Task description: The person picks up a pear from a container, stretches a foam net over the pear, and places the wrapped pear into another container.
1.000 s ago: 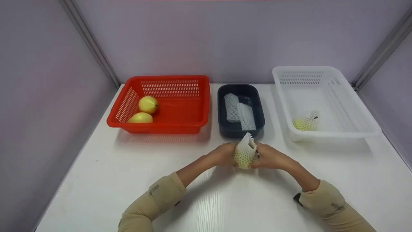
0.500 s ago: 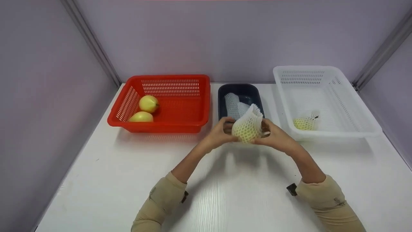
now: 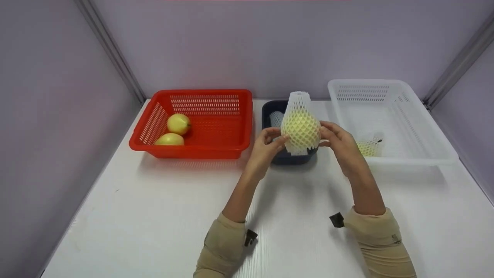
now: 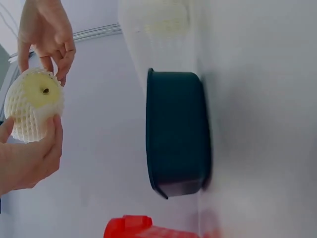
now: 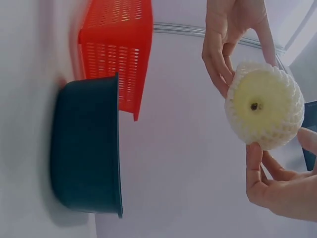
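Observation:
Both hands hold a yellow pear (image 3: pixel 300 128) in a white foam net sleeve, raised over the dark blue bin (image 3: pixel 289 159). My left hand (image 3: pixel 263 152) pinches its left side between thumb and fingers. On the opposite side, my right hand (image 3: pixel 342 146) grips the net the same way. The sleeve's narrow end points up and away. From below, the right wrist view shows the pear's bare round bottom (image 5: pixel 261 106) through the sleeve's wide opening. Inside the bin, a spare foam net (image 3: pixel 276 119) shows beside the held pear, which hides much of the interior.
At the left stands a red basket (image 3: pixel 200 153) with two bare pears (image 3: pixel 178 124) in its left part. A white basket (image 3: pixel 409 161) on the right holds one netted pear (image 3: pixel 367 148). Walls (image 3: pixel 254 46) enclose the white table (image 3: pixel 154 216) at the back and sides.
Both hands have lifted the netted pear from near the table in front of the bin up and away, over the bin. Its sleeve has turned to show more of the net-covered pear.

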Demonstrator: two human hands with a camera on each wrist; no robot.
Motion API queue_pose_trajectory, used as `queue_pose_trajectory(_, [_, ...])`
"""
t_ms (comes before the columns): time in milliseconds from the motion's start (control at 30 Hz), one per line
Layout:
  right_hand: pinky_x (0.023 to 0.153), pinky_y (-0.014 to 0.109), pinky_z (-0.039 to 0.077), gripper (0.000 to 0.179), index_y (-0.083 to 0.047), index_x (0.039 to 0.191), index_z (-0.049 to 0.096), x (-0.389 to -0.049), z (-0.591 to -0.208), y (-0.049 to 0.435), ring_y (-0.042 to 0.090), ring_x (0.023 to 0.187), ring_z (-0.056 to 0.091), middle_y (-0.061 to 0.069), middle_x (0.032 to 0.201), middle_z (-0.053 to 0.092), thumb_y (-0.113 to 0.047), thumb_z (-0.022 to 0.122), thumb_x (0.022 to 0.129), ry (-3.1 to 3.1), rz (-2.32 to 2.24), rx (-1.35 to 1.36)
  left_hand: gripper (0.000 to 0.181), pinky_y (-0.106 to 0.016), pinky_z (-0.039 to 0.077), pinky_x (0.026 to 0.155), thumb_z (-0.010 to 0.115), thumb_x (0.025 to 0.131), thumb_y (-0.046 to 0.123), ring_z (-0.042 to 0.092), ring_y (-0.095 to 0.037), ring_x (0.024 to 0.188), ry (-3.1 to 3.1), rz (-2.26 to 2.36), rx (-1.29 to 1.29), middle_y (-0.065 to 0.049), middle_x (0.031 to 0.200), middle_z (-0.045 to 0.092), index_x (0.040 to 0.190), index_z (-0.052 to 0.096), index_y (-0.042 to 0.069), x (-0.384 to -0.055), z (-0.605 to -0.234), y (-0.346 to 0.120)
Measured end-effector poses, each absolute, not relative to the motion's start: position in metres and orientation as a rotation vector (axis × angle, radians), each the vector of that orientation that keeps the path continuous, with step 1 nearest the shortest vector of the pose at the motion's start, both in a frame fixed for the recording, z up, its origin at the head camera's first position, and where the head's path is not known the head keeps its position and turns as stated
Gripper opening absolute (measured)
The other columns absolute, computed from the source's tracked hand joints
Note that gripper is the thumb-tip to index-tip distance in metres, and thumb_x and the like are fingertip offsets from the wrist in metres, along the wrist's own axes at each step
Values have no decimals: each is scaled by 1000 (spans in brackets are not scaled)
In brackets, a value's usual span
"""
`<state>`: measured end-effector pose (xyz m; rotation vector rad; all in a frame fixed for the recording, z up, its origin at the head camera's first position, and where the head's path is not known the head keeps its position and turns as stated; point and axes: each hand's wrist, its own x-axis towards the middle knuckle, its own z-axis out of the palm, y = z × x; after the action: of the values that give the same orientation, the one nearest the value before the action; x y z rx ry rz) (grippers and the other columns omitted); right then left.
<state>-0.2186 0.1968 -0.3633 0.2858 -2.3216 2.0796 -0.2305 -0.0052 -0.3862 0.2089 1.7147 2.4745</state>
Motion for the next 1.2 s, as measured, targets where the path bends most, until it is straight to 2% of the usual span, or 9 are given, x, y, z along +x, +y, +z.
queue_pose_trajectory(233, [87, 32, 44, 44, 2, 126, 39, -213, -359, 195, 25, 108, 46, 14, 123, 40, -23, 54, 93, -2126, 2281, 279, 35, -31, 43, 90, 61, 89, 12, 56, -22, 102, 1680, 2489, 244, -13, 112, 57, 118, 47, -2, -231, -383, -1])
queue_pose_trajectory(700, [89, 31, 43, 47, 5, 130, 36, -208, -359, 196, 25, 108, 47, 15, 123, 36, -12, 57, 92, -2096, 2329, 346, 36, -32, 44, 90, 58, 89, 3, 57, -24, 101, 1675, 2516, 335, -18, 111, 58, 122, 46, -8, -229, -384, -3])
queue_pose_trajectory(1000, [88, 29, 43, 47, 5, 129, 36, -209, -360, 194, 24, 108, 45, 15, 123, 37, -9, 58, 91, -2066, 2342, 334, 38, -34, 42, 91, 56, 92, 9, 54, -25, 106, 1696, 2514, 389, -18, 119, 52, 125, 41, 0, -226, -386, -2])
queue_pose_trajectory(1200, [86, 28, 44, 50, 2, 129, 35, -208, -359, 193, 24, 108, 45, 14, 125, 36, -14, 61, 89, -2116, 2292, 275, 36, -33, 44, 89, 56, 93, 17, 54, -22, 103, 1903, 2432, 398, -11, 118, 54, 124, 49, 1, -227, -387, -1])
